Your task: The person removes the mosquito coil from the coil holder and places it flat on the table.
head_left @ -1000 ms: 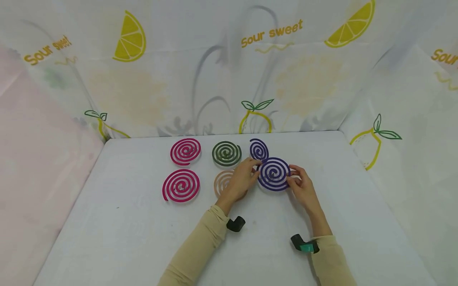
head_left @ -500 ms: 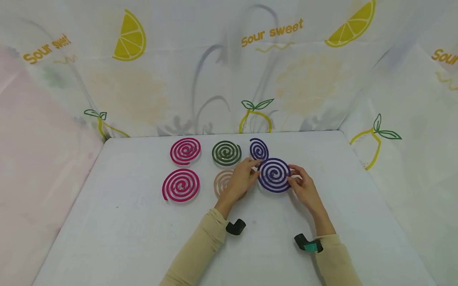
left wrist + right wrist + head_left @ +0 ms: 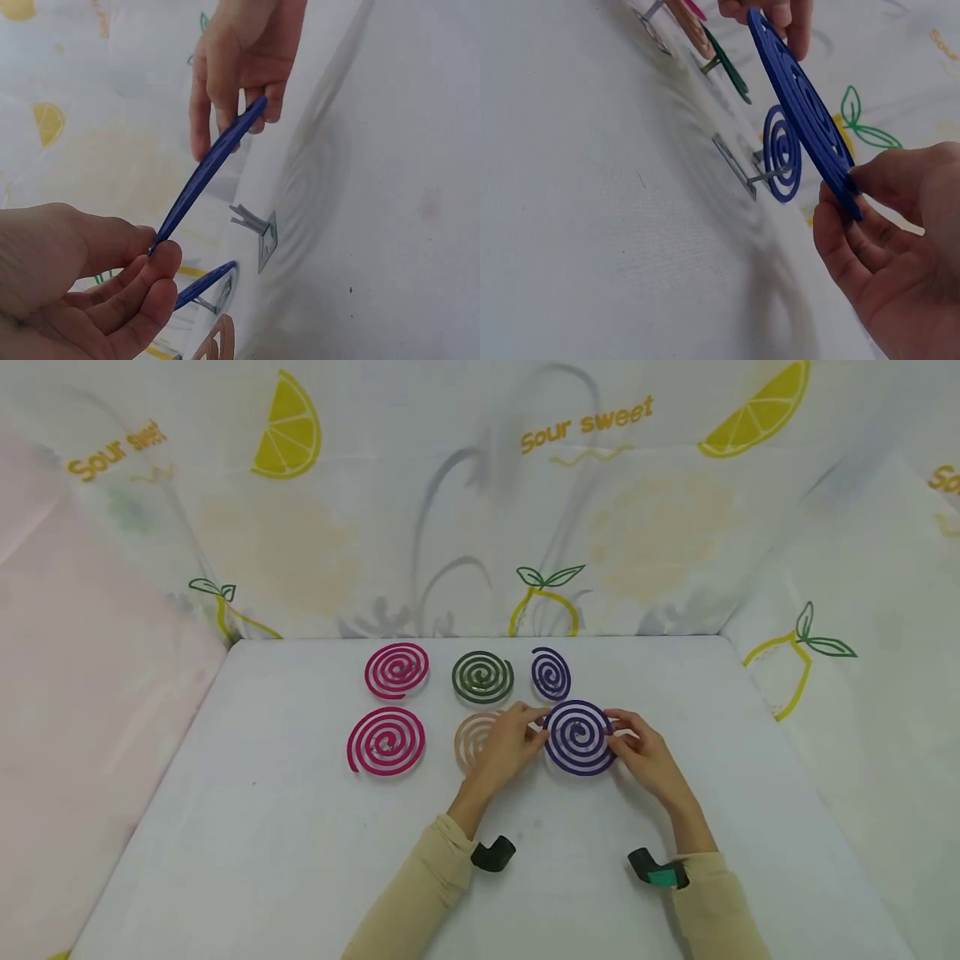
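A dark blue mosquito coil (image 3: 579, 732) is held up off the table by both hands. My left hand (image 3: 508, 743) pinches its left rim between thumb and fingers; my right hand (image 3: 648, 756) pinches the right rim. In the left wrist view the coil (image 3: 202, 174) hangs tilted, apart from a small metal coil stand (image 3: 255, 221) that stands on the table with its forked prong up. The right wrist view shows the same stand (image 3: 735, 169) below the coil. Behind, a smaller blue coil (image 3: 551, 674) sits on its own stand.
A tan coil (image 3: 474, 742) lies partly hidden behind my left hand. A green coil (image 3: 482, 677) is at the back, with two pink coils, one behind (image 3: 397, 670) and one in front (image 3: 386, 742), to the left. Printed cloth (image 3: 420, 527) rises behind the white table (image 3: 262, 860).
Both hands have drawn the held coil slightly toward me, away from the smaller blue coil behind. The head view has shifted a little. The other coils stay in place.
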{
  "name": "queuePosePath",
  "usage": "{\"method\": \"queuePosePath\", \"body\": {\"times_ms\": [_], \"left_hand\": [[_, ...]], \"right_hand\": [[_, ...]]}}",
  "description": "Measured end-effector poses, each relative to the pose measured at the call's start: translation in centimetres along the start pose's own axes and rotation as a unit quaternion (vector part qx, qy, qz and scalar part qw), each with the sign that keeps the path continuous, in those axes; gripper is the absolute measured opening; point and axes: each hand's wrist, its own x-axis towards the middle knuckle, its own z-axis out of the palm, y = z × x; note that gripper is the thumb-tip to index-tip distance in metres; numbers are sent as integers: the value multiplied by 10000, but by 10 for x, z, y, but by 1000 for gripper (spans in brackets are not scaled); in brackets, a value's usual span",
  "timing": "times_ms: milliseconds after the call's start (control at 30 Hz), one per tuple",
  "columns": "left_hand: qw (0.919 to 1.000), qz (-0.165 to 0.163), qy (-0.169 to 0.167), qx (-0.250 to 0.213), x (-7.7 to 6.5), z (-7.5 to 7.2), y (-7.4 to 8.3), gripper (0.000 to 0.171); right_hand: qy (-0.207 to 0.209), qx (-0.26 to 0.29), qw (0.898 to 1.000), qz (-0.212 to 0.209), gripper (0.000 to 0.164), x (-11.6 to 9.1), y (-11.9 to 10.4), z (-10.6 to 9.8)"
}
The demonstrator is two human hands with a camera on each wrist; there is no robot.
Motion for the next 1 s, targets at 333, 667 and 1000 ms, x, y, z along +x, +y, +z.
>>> {"method": "queuePosePath", "body": {"times_ms": [333,667,1000], "left_hand": [[9993,102,282,-222,-28,7,5,40],[9980,312,519,193,-36,5,1,40],[9982,240,151,526,-42,-2,4,39]], "right_hand": [[-373,326,9983,-296,40,-3,8,-7],[-1290,289,9909,-262,40,11,2,-14],[-1716,160,9850,-52,39,10,-1,-16]]}}
